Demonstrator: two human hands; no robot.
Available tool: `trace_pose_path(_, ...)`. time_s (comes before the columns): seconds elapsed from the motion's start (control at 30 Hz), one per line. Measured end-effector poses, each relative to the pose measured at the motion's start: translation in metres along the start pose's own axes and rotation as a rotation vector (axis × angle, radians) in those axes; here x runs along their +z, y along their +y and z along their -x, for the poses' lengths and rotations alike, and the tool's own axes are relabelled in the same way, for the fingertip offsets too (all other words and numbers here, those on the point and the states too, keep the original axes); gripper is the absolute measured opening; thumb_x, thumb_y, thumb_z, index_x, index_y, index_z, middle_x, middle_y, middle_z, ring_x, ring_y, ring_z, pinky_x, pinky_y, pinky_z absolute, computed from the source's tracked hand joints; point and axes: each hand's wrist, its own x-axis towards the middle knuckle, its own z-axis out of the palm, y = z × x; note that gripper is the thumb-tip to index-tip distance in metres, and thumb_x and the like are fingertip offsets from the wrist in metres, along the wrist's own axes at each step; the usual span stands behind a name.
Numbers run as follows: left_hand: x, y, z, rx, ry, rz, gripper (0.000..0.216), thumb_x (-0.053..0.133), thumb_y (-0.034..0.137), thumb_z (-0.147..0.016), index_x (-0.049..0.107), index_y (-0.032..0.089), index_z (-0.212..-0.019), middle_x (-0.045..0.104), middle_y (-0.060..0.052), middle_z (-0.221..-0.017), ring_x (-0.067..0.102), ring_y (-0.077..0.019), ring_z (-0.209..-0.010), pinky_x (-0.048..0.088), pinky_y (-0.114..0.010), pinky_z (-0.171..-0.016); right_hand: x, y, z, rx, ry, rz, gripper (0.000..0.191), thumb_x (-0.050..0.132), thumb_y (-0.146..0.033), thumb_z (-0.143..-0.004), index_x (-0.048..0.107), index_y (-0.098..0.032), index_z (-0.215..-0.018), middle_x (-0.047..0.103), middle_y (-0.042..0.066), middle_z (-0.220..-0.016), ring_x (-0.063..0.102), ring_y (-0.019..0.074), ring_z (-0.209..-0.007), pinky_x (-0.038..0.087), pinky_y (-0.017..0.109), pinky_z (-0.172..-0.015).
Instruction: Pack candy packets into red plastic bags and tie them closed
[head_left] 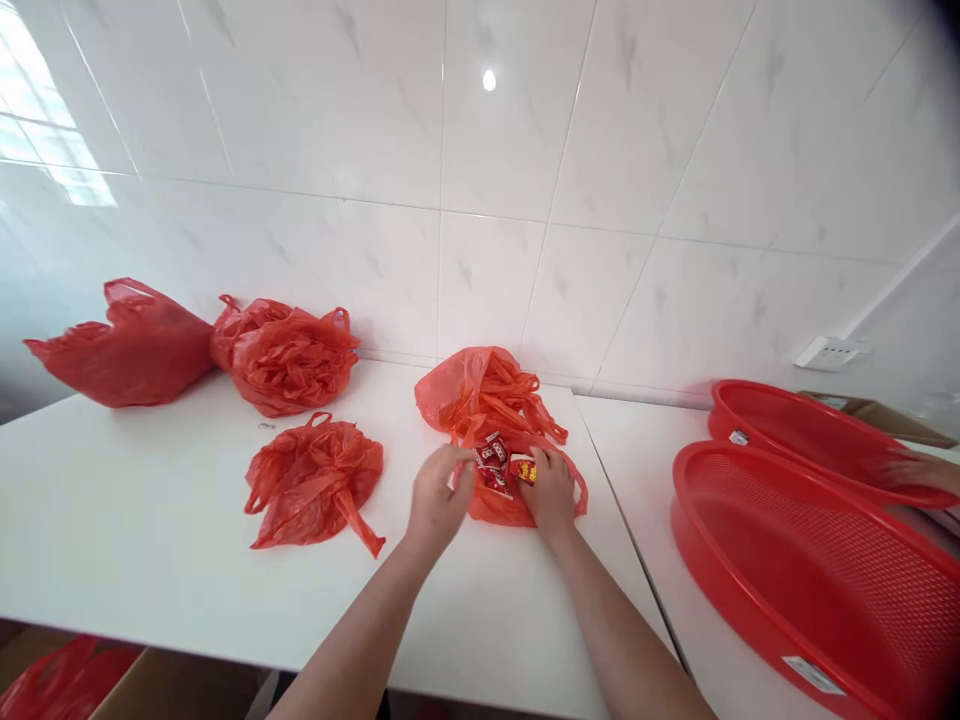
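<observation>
On the white table (150, 520) an open red plastic bag (501, 505) holds several small red-and-white wrapped sweets (493, 455). My left hand (439, 500) pinches the bag's left rim with curled fingers. On the bag's right side, my right hand (550, 492) is closed round the rim next to a red-and-yellow packet (523, 468). Just behind it lies a crumpled red bag (487, 392).
A tied red bag (313, 480) lies left of my hands. Two fuller red bags (283, 355) (131, 345) sit at the back left by the tiled wall. Two stacked red mesh trays (795, 570) stand on the right. Another red bag (64, 680) lies below the table's front edge.
</observation>
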Motion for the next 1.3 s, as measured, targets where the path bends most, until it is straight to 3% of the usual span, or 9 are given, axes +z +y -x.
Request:
trace_pose_path(0.13,0.037,0.008,-0.003,0.036,-0.262,-0.038,0.021,0.044,0.02,-0.086,0.062,0.023,-0.095,0.066,-0.005,-0.092,0.061,-0.0183,-0.087,0.048,-0.032,-0.077,-0.009,0.006,0.003,-0.124,0.038,-0.134,0.052,0.053,-0.02,-0.076,0.047,-0.021,-0.128,0.044,0.011,-0.136,0.041,0.0271,-0.125,0.037,0.043,-0.1)
trace_pose_path(0.3,0.064,-0.014,0.002,-0.152,-0.226,-0.07,0.038,0.053,0.034,-0.084,0.053,0.026,-0.121,0.061,-0.008,-0.12,0.057,-0.0258,-0.108,0.046,-0.041,-0.089,-0.019,0.006,0.008,-0.211,0.158,-0.358,0.06,0.048,-0.014,-0.077,0.037,-0.021,-0.136,0.037,0.01,-0.143,0.034,0.024,-0.133,0.039,0.043,-0.103)
trace_pose_path(0.43,0.063,-0.03,0.007,-0.237,-0.301,0.022,0.066,0.064,0.038,-0.076,0.04,0.027,-0.136,0.061,-0.01,-0.12,0.055,-0.0292,-0.111,0.047,-0.043,-0.087,-0.02,0.0,0.007,-0.205,0.111,-0.464,0.063,0.05,-0.012,-0.074,0.038,-0.022,-0.135,0.036,0.009,-0.145,0.033,0.0238,-0.134,0.038,0.043,-0.105)
trace_pose_path(0.6,0.064,-0.04,0.007,-0.269,-0.274,-0.026,0.055,0.056,0.031,-0.081,0.044,0.03,-0.135,0.065,-0.006,-0.098,0.06,-0.026,-0.094,0.049,-0.042,-0.079,-0.016,-0.005,0.004,-0.168,0.048,-0.57,0.063,0.05,-0.016,-0.078,0.034,-0.024,-0.138,0.034,0.007,-0.147,0.032,0.0228,-0.136,0.038,0.042,-0.106)
trace_pose_path(0.7,0.068,-0.045,0.006,-0.195,-0.279,-0.055,0.042,0.051,0.026,-0.084,0.054,0.03,-0.125,0.067,-0.005,-0.102,0.06,-0.0252,-0.097,0.048,-0.043,-0.084,-0.017,-0.005,0.002,-0.069,0.059,-0.598,0.067,0.055,-0.022,-0.076,0.031,-0.023,-0.139,0.037,0.009,-0.144,0.036,0.0256,-0.132,0.041,0.043,-0.102)
trace_pose_path(0.87,0.071,-0.05,0.006,-0.166,-0.206,-0.071,0.029,0.05,0.025,-0.084,0.064,0.029,-0.109,0.067,-0.005,-0.107,0.06,-0.0259,-0.101,0.047,-0.044,-0.088,-0.021,-0.003,0.001,0.157,-0.002,-0.623,0.056,0.062,-0.034,-0.072,0.044,-0.023,-0.124,0.064,0.005,-0.104,0.062,0.0227,-0.09,0.05,0.035,-0.072)
trace_pose_path(1.0,0.069,-0.052,0.004,-0.178,-0.159,-0.08,0.028,0.051,0.027,-0.084,0.063,0.029,-0.109,0.067,-0.005,-0.105,0.059,-0.0268,-0.1,0.046,-0.046,-0.088,-0.022,-0.001,0.002,0.086,-0.072,-0.6,0.01,0.054,-0.03,-0.076,0.049,-0.023,-0.071,0.053,-0.004,-0.061,0.049,0.0149,-0.056,0.037,0.027,-0.051)
trace_pose_path(1.17,0.066,-0.053,0.002,-0.154,-0.123,-0.091,0.028,0.051,0.028,-0.083,0.063,0.03,-0.109,0.067,-0.005,-0.103,0.059,-0.027,-0.1,0.044,-0.047,-0.089,-0.032,-0.002,0.007,-0.091,-0.058,-0.756,0.026,0.035,-0.026,-0.088,0.035,-0.023,-0.062,0.039,-0.004,-0.057,0.038,0.013,-0.052,0.03,0.027,-0.05)
trace_pose_path(1.3,0.066,-0.053,0.003,-0.122,-0.133,-0.086,0.029,0.05,0.027,-0.084,0.062,0.031,-0.11,0.066,-0.005,-0.101,0.059,-0.0257,-0.097,0.046,-0.046,-0.087,-0.032,-0.001,0.007,-0.074,-0.043,-0.771,0.034,0.04,-0.038,-0.09,0.028,-0.023,-0.061,0.031,-0.005,-0.055,0.031,0.0119,-0.05,0.026,0.026,-0.049)
